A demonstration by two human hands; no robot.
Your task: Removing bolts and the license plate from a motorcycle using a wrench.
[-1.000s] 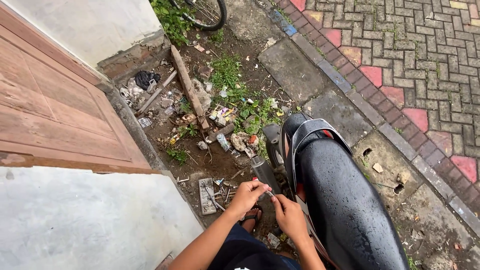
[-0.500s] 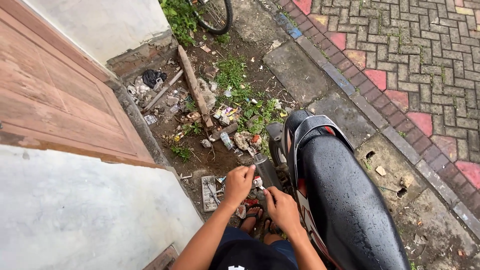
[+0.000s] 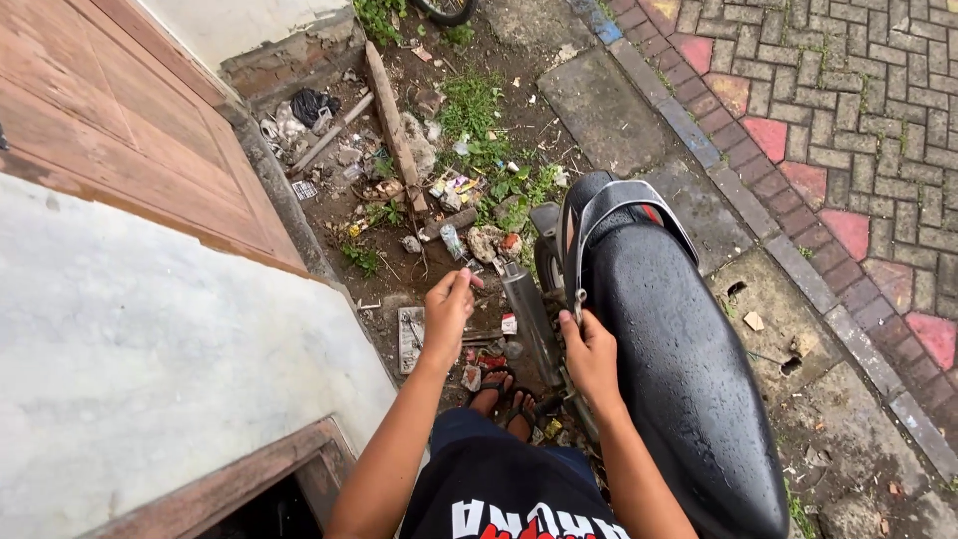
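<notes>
Seemingly left hand (image 3: 449,304) pinched shut; right hand (image 3: 589,349) touches seat (image 3: 669,339) edge.

Single view, head-mounted, looking steeply down over the person's own chest and forearms. Facing forward along the ground: left hand (image 3: 449,309) and right hand (image 3: 591,357) sit centre frame, close to the lens, arms entering from the bottom edge. Black motorbike seat (image 3: 679,369) runs down the right of centre, near. Pale wall (image 3: 130,369) and reddish wooden door (image 3: 110,130) fill the left side. Littered dirt strip (image 3: 439,170) lies ahead at mid-range; brick paving (image 3: 848,110) takes the upper right, farthest off. No second view, so no overlap.
</notes>
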